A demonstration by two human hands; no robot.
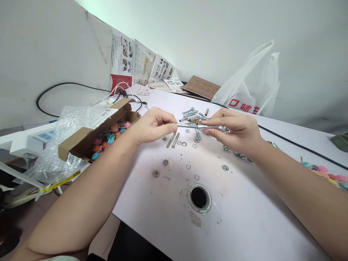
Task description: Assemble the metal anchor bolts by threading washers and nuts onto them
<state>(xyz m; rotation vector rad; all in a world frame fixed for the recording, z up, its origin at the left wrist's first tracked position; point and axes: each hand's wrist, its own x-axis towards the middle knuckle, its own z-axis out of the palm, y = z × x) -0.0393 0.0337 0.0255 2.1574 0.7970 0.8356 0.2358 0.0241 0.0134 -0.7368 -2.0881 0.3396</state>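
Both my hands hold one long silver bolt [194, 126] level above the white table [244, 217]. My left hand [153, 125] pinches its left end with closed fingers. My right hand [233, 130] grips the right end, fingers curled. Right below them lie two loose bolts [174, 140], and several nuts and washers [190, 156] are scattered on the table. A heap of more bolts [193, 115] lies just behind the held one.
An open cardboard box [89, 136] of coloured caps sits left on bubble wrap. A round cable hole [199, 197] is near the front. A white plastic bag [252, 90], leaflets, a black cable [299, 145] and coloured discs [326, 174] lie further off.
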